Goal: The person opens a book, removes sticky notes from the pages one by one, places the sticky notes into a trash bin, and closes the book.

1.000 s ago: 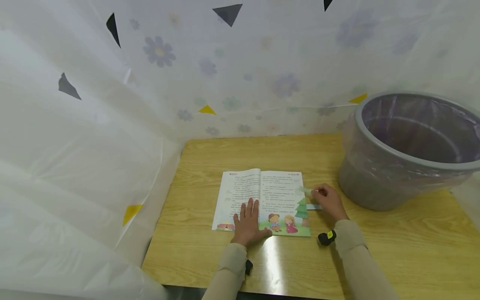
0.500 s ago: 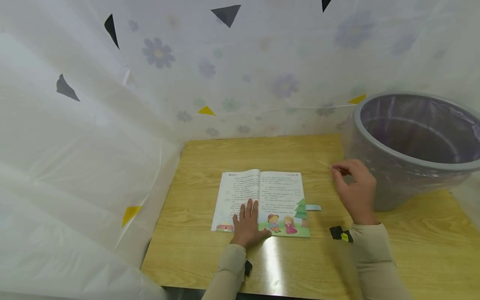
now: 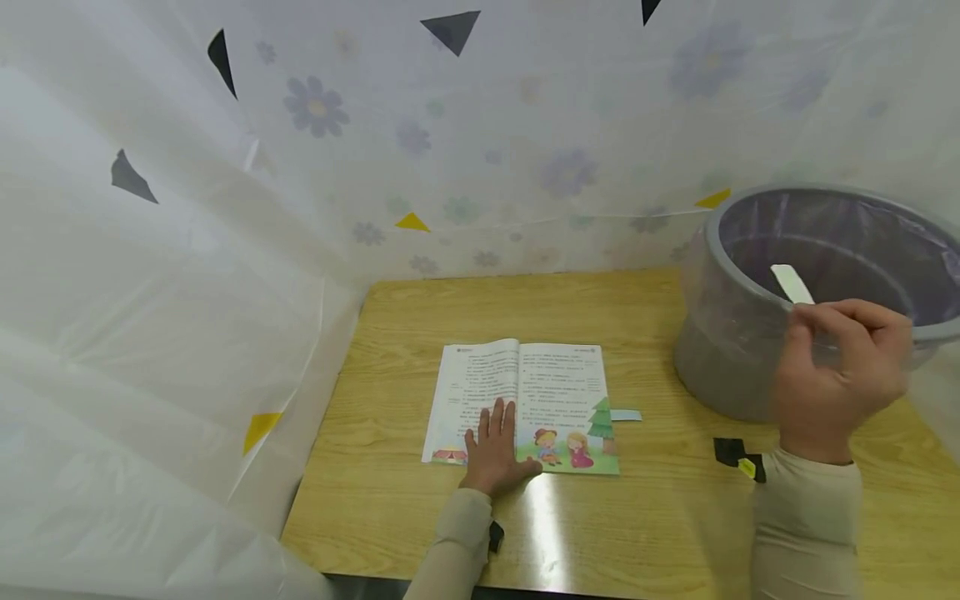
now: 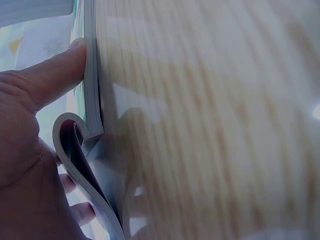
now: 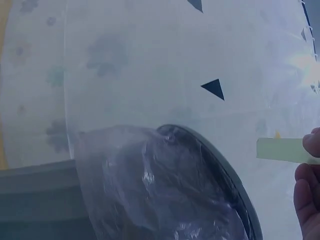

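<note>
An open book [image 3: 558, 383] with printed text and cartoon children lies on the table. My left hand [image 3: 497, 457] rests spread across its lower middle, thumb on the right page; the left wrist view shows the thumb [image 4: 60, 72] at the book's lower edge. From the book's right side sticks out a pale blue strip [image 3: 626, 415]. My right hand [image 3: 843, 379] pinches a pale green paper strip [image 3: 792, 284] between thumb and fingers, raised in front of the bin's rim. In the right wrist view, the strip [image 5: 281, 149] stands out from the fingertips.
A grey bin [image 3: 727, 358] lined with a clear plastic bag [image 5: 165, 185] stands on the right of the wooden table [image 3: 600, 533]. Behind and to the left hang white sheets [image 3: 480, 150] with flower prints and triangles. The table's front edge lies near my left forearm.
My right hand has moved right and up from the book's right edge to the bin, carrying the pale green strip away. The left hand stays on the book.
</note>
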Action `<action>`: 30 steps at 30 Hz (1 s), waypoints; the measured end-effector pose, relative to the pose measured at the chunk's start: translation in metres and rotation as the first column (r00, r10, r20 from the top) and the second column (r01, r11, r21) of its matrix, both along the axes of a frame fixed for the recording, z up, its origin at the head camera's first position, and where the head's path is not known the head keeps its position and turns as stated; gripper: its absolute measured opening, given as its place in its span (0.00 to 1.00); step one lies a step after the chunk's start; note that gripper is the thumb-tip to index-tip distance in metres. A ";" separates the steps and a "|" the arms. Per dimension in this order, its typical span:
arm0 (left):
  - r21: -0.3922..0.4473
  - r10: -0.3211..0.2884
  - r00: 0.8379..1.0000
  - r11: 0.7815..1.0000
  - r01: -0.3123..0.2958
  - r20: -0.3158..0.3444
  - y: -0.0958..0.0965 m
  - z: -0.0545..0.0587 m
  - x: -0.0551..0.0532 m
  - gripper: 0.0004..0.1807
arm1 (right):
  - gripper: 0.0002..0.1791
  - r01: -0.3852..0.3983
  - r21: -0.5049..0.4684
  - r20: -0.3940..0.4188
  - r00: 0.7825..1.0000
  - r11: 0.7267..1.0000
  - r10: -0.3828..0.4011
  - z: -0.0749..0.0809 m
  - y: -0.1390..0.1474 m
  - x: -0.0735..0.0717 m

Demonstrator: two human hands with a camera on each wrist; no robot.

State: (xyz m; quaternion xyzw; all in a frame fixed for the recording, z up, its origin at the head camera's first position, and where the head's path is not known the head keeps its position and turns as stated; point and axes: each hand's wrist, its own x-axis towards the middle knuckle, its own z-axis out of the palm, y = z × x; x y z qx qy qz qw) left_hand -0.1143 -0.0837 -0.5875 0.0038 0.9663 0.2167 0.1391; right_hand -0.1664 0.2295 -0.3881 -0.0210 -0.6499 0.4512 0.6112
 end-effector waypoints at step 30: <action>-0.020 -0.002 1.000 1.000 0.002 0.006 0.000 0.001 0.000 0.61 | 0.18 0.120 0.095 0.269 0.953 0.988 -0.141 -0.018 0.045 -0.003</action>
